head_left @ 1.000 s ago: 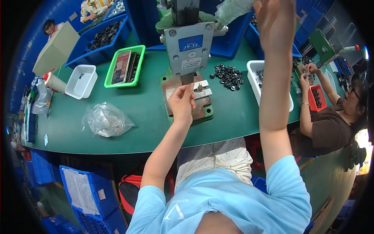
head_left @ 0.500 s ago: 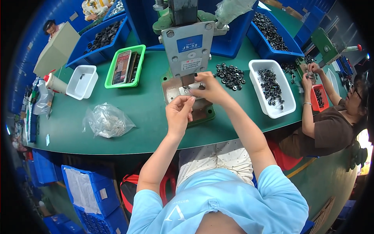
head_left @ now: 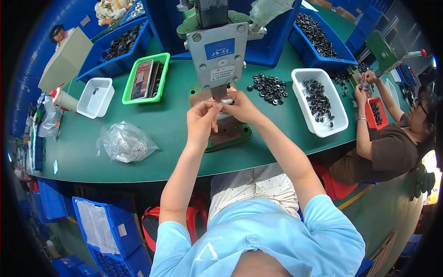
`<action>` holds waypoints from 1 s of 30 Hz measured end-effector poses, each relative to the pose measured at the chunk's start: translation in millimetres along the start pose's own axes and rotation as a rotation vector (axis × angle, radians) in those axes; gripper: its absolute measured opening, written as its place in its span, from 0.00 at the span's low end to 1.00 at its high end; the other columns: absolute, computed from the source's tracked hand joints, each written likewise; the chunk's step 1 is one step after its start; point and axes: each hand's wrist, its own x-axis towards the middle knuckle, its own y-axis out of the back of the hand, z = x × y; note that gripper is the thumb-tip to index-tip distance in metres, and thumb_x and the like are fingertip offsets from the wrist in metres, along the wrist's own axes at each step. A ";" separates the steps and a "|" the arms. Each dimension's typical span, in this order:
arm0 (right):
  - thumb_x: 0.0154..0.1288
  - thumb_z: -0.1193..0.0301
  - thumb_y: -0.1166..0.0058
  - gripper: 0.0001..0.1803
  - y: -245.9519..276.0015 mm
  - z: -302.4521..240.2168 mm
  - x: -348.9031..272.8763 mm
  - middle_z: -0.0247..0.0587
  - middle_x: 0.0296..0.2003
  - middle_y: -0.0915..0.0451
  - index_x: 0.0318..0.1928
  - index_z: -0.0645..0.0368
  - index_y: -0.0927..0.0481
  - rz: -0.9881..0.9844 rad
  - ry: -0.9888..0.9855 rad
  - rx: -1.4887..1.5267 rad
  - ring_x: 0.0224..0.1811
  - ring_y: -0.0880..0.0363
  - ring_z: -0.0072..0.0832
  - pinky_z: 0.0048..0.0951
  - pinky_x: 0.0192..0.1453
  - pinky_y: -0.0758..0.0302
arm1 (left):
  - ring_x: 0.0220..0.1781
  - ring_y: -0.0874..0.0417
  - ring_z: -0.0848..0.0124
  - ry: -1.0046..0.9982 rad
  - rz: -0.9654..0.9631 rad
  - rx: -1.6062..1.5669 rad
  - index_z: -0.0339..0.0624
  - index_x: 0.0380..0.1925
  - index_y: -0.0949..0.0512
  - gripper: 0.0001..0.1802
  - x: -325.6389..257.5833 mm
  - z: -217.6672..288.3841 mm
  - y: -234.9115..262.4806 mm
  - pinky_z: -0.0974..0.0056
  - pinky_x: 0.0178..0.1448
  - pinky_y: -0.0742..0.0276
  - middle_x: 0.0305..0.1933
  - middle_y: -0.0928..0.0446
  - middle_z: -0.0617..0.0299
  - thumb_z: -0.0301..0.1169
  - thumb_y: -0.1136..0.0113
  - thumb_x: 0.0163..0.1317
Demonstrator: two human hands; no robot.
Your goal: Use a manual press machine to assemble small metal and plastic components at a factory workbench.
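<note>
- Your press (head_left: 217, 55) is a grey metal block with bolt heads at its corners and a blue label on its face, standing at 12 o'clock from your hands on a green base (head_left: 230, 138) with a brownish flat plate on top.
- The worktop (head_left: 175, 138) is a smooth, matt green surface with a curved front edge.
- Your left hand (head_left: 202, 121) is curled almost closed, thumb and fingertips pinched together on a small pale part (head_left: 224, 102) under the press ram.
- Your right hand (head_left: 241, 107) is likewise nearly closed, fingertips meeting the left hand's on the same part; the two hands touch at the tips.
- The part sits just below the ram, above the base plate. It is too small and too covered by your fingers to tell which way its long axis runs.
- At 2 o'clock from your hands lies a loose heap of black rings (head_left: 266, 87), small and round, directly on the worktop.
- Further toward 3 o'clock stands a white rectangular plastic tray (head_left: 339, 124) holding more black rings, its long side running away from you.
- At 10 o'clock sits a green-rimmed tray (head_left: 127, 94), and beyond it a small white tub (head_left: 94, 98).
- At 8 o'clock lies a crumpled clear plastic bag (head_left: 124, 143), glossy and wrinkled.
- Blue bins (head_left: 323, 55) of dark parts line the far edge.
- At 3 o'clock, well apart, another person's hands (head_left: 364, 87) work beside a small red tray (head_left: 376, 113).
</note>
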 end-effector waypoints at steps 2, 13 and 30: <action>0.56 0.69 0.41 0.13 2.8 -2.3 -1.1 0.45 0.41 0.21 0.42 0.58 0.17 0.023 -0.013 -0.032 0.48 0.27 0.38 0.33 0.52 0.30 | 0.12 0.36 0.84 0.007 0.007 0.002 0.33 0.30 0.23 0.08 -0.5 1.8 -0.8 0.76 0.16 0.39 0.15 0.32 0.70 0.28 0.40 0.59; 0.64 0.67 0.47 0.10 178.2 -31.2 -74.7 0.38 0.37 0.18 0.36 0.55 0.14 0.742 -0.105 -0.620 0.42 0.25 0.30 0.29 0.52 0.31 | 0.13 0.39 0.85 0.079 -0.025 -0.043 0.35 0.31 0.24 0.07 -2.1 -0.3 16.1 0.77 0.15 0.42 0.15 0.35 0.72 0.28 0.40 0.59; 0.57 0.70 0.43 0.07 155.0 -22.7 -82.3 0.38 0.39 0.19 0.37 0.52 0.16 0.574 -0.126 -0.775 0.51 0.31 0.38 0.34 0.57 0.35 | 0.22 0.36 0.88 -0.335 0.166 0.346 0.36 0.30 0.22 0.07 12.8 -36.1 -1.8 0.78 0.24 0.44 0.22 0.28 0.72 0.30 0.39 0.61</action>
